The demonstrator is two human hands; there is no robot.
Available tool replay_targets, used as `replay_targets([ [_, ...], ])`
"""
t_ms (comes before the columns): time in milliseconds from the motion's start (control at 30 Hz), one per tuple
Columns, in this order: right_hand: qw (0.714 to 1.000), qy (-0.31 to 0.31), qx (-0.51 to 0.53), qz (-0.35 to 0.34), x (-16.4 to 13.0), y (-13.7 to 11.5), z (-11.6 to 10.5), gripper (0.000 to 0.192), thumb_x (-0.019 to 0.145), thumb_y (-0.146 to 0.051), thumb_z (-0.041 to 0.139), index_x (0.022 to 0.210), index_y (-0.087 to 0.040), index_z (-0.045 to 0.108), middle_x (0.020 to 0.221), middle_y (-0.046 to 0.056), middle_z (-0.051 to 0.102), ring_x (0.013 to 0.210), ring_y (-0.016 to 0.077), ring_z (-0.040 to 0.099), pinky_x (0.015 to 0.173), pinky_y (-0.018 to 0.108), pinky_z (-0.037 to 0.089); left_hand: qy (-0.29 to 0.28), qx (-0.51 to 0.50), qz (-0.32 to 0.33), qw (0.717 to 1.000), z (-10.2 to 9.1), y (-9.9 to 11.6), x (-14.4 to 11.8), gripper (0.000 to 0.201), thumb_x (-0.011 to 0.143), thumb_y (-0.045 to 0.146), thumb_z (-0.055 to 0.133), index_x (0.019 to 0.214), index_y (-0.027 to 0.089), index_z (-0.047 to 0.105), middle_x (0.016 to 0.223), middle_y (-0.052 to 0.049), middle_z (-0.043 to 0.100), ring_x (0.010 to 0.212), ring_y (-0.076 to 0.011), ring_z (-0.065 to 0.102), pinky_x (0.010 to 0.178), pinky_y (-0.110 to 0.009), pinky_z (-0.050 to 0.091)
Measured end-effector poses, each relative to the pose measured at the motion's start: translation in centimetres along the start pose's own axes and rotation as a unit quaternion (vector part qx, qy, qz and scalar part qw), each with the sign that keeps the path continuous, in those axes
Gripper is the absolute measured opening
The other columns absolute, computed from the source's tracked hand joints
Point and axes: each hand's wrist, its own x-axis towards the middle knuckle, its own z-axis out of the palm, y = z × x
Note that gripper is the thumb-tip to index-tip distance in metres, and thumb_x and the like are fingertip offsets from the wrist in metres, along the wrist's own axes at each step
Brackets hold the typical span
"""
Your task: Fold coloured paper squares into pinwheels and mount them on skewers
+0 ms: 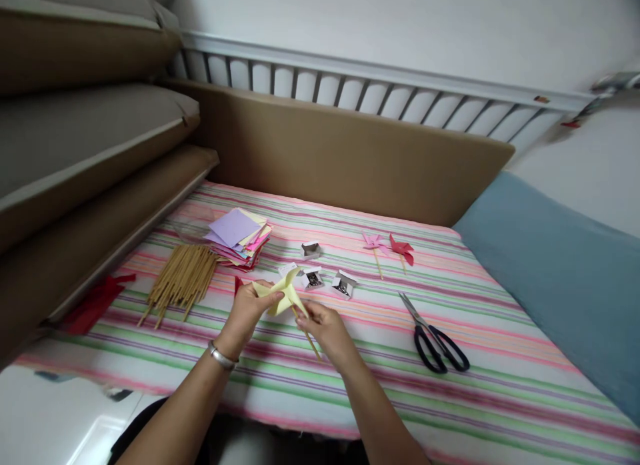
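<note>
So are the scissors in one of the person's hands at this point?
No, the black-handled scissors lie on the striped cloth, apart from the right hand.

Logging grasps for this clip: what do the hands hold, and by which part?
Left hand pinches the yellow paper pinwheel by a folded blade; right hand grips its wooden stick near the top.

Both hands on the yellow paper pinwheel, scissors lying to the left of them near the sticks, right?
Not quite. In the head view both hands, left hand and right hand, do hold the yellow paper pinwheel, but the scissors lie to their right; the sticks are on the left.
</note>
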Motion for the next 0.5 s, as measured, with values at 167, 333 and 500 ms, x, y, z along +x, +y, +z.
replay_targets([
  [167,0.994,-0.016,-0.096,0.054,0.1,1.6,-1.3,0.012,0.06,-0.025,0.065,0.067,-0.016,0.071,0.052,-0.001,0.06,0.052,0.0132,0.054,0.055,0.026,0.043,0.041,-0.093,-0.04,0.994,-1.3,0.4,0.3,0.03,0.054,0.029,0.08,0.07,0.01,0.064,0.065,-0.004,0.067,0.058,-0.0161,0.062,0.055,-0.027,0.048],
  [333,0.98,-0.008,-0.2,0.023,0.3,2.1,-1.7,0.016,0.065,-0.031,0.064,0.062,-0.016,0.072,0.054,0.001,0.059,0.052,0.013,0.051,0.052,0.025,0.039,0.026,-0.104,-0.045,0.993,-1.6,0.6,0.4,0.038,0.059,0.03,0.078,0.087,0.009,0.065,0.078,-0.009,0.07,0.069,-0.0201,0.066,0.064,-0.032,0.052],
  [500,0.981,0.037,-0.193,-0.005,0.5,1.6,-2.2,0.019,0.064,-0.035,0.066,0.06,-0.017,0.072,0.056,0.001,0.058,0.052,0.0129,0.048,0.05,0.025,0.037,0.06,-0.001,0.115,0.992,-2.1,0.7,0.8,0.057,0.072,0.026,0.067,0.125,0.02,0.048,0.124,-0.014,0.058,0.095,-0.0201,0.063,0.085,-0.037,0.05],
])
